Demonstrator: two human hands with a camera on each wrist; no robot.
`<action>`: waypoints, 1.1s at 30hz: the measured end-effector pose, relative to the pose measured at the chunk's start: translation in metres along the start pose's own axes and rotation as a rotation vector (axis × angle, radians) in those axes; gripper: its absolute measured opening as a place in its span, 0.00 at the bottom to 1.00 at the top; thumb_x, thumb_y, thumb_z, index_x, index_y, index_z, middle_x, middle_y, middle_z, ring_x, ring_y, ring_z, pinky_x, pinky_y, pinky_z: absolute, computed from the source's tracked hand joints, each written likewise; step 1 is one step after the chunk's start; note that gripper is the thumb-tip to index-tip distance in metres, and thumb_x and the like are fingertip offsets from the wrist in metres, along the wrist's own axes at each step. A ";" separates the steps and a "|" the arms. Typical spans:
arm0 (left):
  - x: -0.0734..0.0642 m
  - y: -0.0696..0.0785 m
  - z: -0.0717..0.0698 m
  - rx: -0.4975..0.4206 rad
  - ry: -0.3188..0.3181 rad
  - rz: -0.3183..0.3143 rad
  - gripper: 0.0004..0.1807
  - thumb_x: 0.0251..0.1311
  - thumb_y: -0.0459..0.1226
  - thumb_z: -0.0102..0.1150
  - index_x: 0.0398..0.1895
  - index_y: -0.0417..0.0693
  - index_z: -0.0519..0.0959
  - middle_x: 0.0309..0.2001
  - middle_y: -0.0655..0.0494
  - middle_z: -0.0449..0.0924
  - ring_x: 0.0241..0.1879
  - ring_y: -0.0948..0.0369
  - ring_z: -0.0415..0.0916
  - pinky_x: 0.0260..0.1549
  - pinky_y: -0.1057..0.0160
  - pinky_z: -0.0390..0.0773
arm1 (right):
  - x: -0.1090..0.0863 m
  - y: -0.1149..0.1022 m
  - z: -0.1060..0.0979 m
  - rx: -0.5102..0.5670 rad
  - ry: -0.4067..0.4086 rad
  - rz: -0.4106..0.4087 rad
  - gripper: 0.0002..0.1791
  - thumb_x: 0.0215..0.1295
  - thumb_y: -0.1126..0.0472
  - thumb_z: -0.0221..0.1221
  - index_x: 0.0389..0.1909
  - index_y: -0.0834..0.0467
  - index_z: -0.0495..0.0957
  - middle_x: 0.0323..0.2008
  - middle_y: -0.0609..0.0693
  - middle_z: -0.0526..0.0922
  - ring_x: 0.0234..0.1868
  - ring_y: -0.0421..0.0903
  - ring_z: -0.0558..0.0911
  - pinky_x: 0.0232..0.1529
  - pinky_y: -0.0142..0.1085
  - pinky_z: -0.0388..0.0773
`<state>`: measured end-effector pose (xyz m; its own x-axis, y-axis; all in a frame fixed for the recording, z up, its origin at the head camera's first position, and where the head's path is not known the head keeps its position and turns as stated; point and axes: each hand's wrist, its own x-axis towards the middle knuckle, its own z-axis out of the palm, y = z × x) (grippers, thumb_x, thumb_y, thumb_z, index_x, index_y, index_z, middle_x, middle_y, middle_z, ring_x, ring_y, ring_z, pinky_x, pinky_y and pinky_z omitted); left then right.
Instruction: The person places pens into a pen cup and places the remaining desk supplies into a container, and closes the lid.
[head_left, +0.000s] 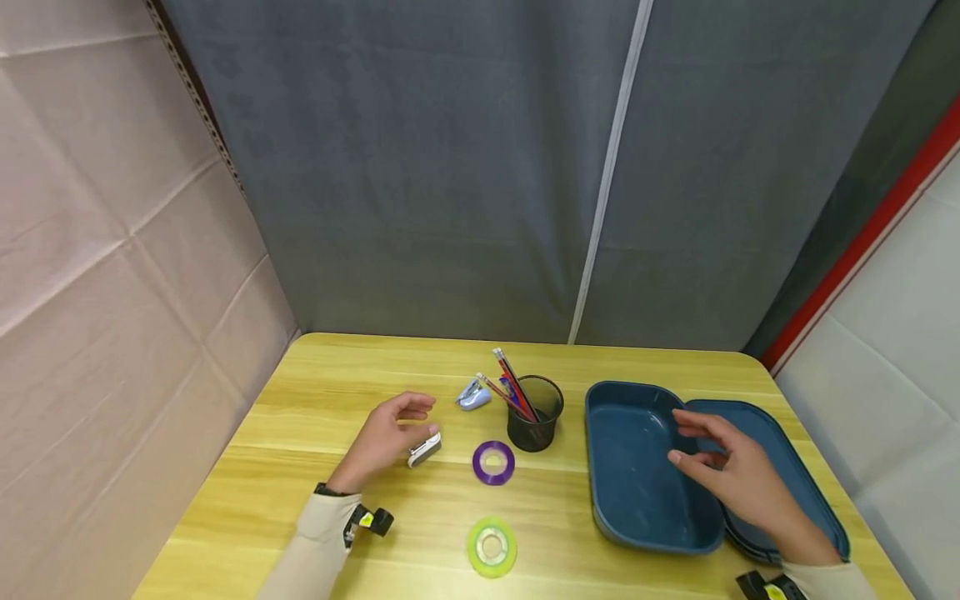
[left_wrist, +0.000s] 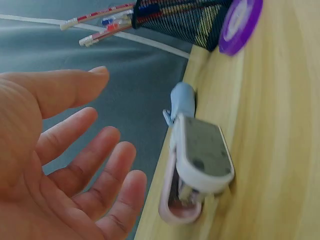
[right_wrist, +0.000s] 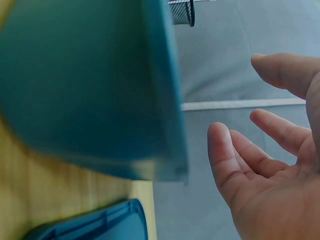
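My left hand (head_left: 390, 437) hovers beside a small stapler (head_left: 425, 450), fingers relaxed and holding nothing. In the left wrist view the stapler (left_wrist: 202, 160) shows a grey-and-white top and a pinkish base, apart from the fingertips. My right hand (head_left: 731, 471) is over the right rim of a blue rectangular bin (head_left: 637, 467), loosely bent and gripping nothing. Under that arm lies a matching blue lid (head_left: 772, 450). The right wrist view has the right hand (right_wrist: 275, 165) apart from the bin's wall (right_wrist: 100, 90).
A black mesh pen cup (head_left: 542, 417) holds pencils and pens. To its left sits a light blue object (head_left: 474, 395), perhaps a correction tape. A purple tape roll (head_left: 480, 472) and a yellow-green tape roll (head_left: 507, 554) lie flat on the wooden table (head_left: 360, 367).
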<state>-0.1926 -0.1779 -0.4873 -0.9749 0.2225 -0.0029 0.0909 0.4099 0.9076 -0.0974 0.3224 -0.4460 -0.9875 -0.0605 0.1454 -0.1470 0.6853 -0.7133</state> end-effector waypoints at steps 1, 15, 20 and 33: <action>-0.001 -0.002 -0.001 0.003 -0.004 -0.005 0.25 0.65 0.39 0.74 0.64 0.49 0.81 0.63 0.46 0.82 0.62 0.51 0.80 0.64 0.47 0.82 | -0.001 0.002 -0.001 -0.004 -0.001 0.012 0.35 0.72 0.53 0.69 0.75 0.59 0.71 0.67 0.61 0.78 0.51 0.12 0.69 0.42 0.27 0.86; -0.009 -0.017 -0.005 0.157 0.014 -0.060 0.28 0.60 0.37 0.78 0.65 0.50 0.81 0.61 0.52 0.84 0.58 0.52 0.81 0.56 0.52 0.85 | -0.016 0.024 -0.003 -0.060 -0.027 0.166 0.38 0.72 0.47 0.68 0.77 0.59 0.70 0.68 0.64 0.75 0.61 0.64 0.80 0.41 0.26 0.85; -0.010 -0.022 -0.007 0.155 -0.010 -0.061 0.29 0.57 0.37 0.80 0.63 0.49 0.82 0.53 0.52 0.86 0.50 0.56 0.83 0.45 0.61 0.83 | -0.019 0.029 -0.002 -0.074 -0.025 0.176 0.38 0.71 0.46 0.69 0.76 0.58 0.71 0.67 0.63 0.76 0.57 0.53 0.82 0.41 0.26 0.85; -0.011 -0.028 -0.007 0.190 -0.073 -0.062 0.33 0.51 0.33 0.83 0.63 0.45 0.81 0.53 0.50 0.85 0.49 0.57 0.82 0.47 0.61 0.82 | -0.014 0.042 -0.003 -0.009 -0.151 0.233 0.41 0.75 0.47 0.65 0.81 0.59 0.62 0.72 0.72 0.71 0.62 0.66 0.81 0.42 0.37 0.86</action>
<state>-0.1857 -0.1983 -0.5101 -0.9632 0.2522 -0.0931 0.0744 0.5829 0.8092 -0.0895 0.3539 -0.4760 -0.9919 -0.0076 -0.1266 0.0852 0.6998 -0.7093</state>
